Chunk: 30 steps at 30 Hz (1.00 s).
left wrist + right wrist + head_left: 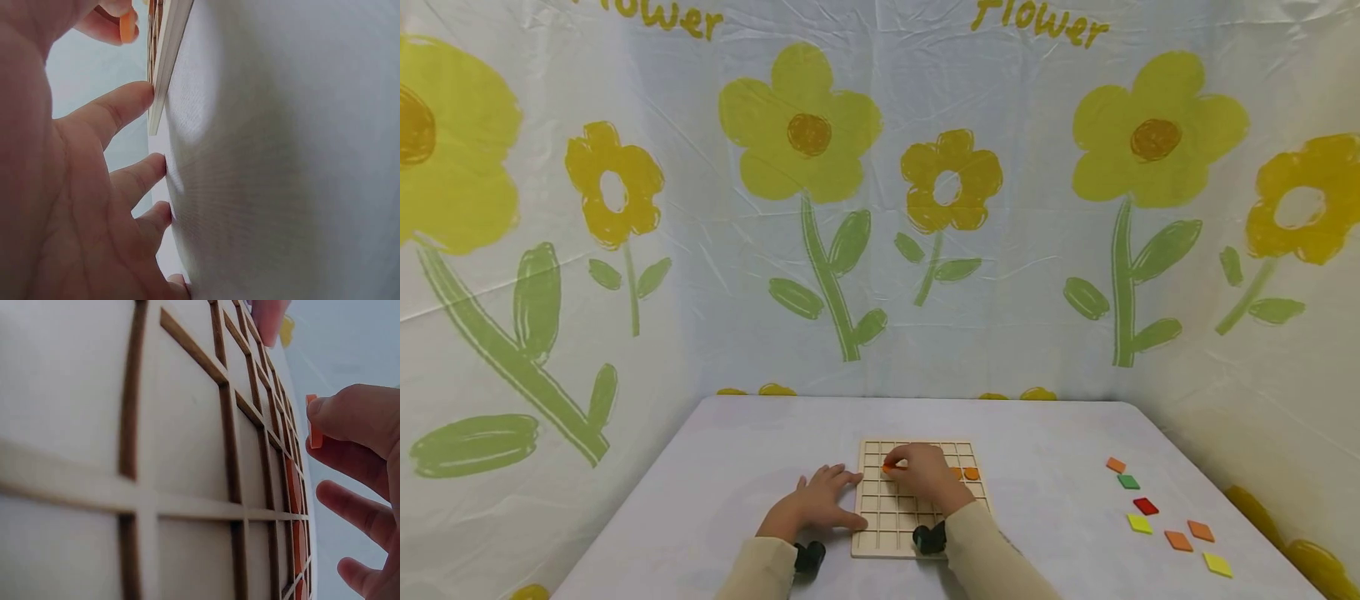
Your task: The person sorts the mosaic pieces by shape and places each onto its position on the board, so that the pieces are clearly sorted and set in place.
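A pale wooden grid board (880, 542) lies on the table. Over its upper left part, my right hand (925, 473) pinches a small orange tile (314, 422) between thumb and fingertip, held on edge just off the grid. My left hand (822, 500) is spread at the board's left side. In the left wrist view its index fingertip touches the board's edge (167, 69), and the other fingers rest on the table. An orange round piece (972, 473) sits in a cell at the right of the board, with more orange beside it partly behind my right hand.
Loose tiles lie scattered on the table's right side, among them a green tile (1128, 482), a red tile (1146, 506), a yellow tile (1217, 564) and an orange tile (1200, 531). A flower-printed cloth (925, 350) stands behind the white table (1045, 450).
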### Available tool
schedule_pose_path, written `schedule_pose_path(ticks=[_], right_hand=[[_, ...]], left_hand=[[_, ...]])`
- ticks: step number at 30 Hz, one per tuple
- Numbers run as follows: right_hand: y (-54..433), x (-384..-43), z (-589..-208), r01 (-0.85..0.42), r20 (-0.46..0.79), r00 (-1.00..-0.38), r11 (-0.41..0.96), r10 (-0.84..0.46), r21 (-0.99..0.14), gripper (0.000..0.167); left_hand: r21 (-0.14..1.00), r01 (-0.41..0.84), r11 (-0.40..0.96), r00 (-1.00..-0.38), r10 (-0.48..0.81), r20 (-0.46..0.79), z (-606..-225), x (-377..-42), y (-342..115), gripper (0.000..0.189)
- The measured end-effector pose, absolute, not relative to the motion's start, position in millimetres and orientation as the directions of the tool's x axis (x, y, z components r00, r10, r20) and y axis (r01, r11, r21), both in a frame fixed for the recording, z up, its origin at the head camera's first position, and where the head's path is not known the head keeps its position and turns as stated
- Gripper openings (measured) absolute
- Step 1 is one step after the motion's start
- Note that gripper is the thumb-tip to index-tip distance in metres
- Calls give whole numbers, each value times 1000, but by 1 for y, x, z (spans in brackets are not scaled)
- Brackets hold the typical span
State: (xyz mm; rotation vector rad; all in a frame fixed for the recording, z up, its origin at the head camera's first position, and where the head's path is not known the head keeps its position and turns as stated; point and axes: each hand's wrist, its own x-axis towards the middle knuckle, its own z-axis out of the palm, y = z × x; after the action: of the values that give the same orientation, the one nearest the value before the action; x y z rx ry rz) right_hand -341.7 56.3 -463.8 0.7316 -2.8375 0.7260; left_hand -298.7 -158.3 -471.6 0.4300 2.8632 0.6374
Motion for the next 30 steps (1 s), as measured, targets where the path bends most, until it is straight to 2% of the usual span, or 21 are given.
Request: schedule_pose_path(ticks=[18,30], right_hand=[[48,-341,-467,-464,203,-885,835,-419,-295,8],[46,-344,-467,-466,189,-885,827,-426,-314,6]], left_hand=[[429,236,872,-943,313,-116,-468,-292,-156,79],[401,260,878,-939,327,-106,-472,-296,-160,81]])
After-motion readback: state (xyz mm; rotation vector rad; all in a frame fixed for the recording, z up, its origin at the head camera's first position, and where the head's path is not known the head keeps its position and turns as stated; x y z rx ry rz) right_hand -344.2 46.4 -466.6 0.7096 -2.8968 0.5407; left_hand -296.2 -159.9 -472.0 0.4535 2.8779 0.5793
